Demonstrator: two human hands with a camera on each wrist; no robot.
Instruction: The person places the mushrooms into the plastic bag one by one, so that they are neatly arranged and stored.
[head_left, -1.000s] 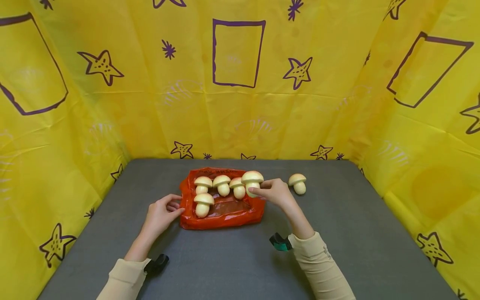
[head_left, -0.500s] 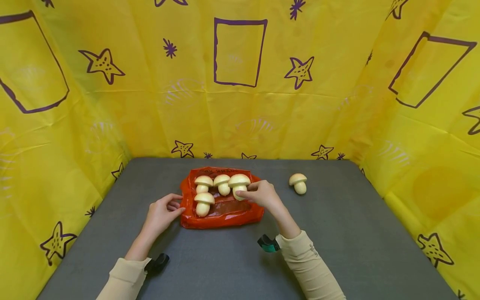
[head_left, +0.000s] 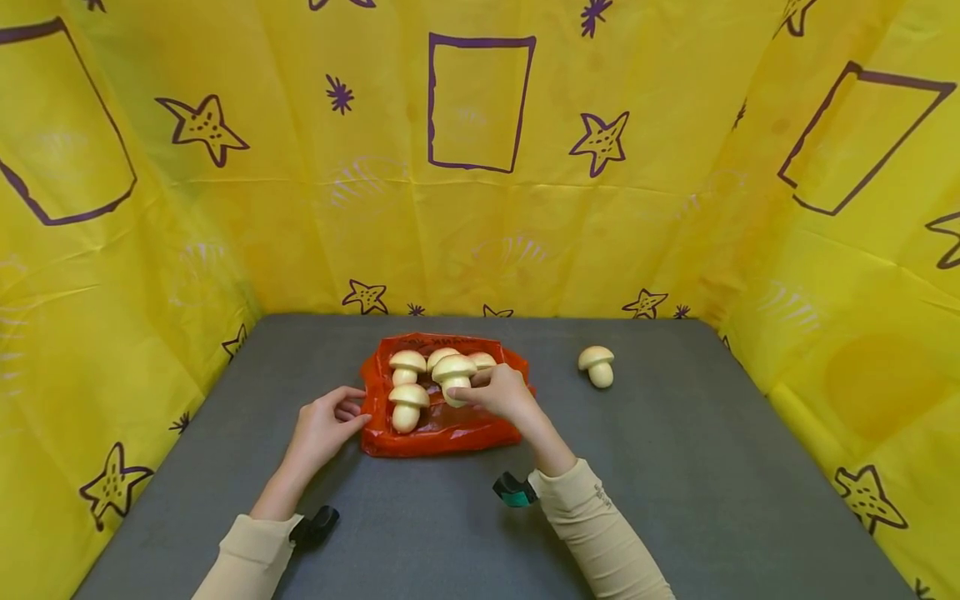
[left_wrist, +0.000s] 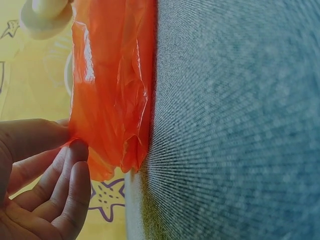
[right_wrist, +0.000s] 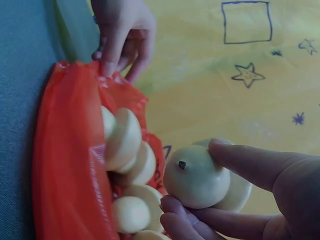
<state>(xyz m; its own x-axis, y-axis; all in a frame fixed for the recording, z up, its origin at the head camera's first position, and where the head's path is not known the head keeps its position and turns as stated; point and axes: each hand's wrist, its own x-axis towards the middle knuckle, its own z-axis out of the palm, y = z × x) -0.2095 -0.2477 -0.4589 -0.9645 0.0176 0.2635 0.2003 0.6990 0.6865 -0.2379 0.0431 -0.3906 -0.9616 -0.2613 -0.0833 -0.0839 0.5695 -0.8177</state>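
My right hand pinches a cream toy mushroom by its stem, above a red plastic bag spread like a shallow tray. In the right wrist view the mushroom's stem end, with a small dark mark, faces the camera between thumb and fingers. Several similar mushrooms lie inside the bag, some partly hidden behind the held one. At the bag's left side, my left hand pinches the edge; the left wrist view shows thumb and fingertips on the crinkled red plastic.
One more mushroom lies on the dark grey tabletop, right of the bag. Yellow cloth walls with drawn stars and outlines enclose the back and both sides.
My right hand has carried the held mushroom leftward over the bag, from its right edge toward the middle. My left hand has stayed at the bag's left edge.
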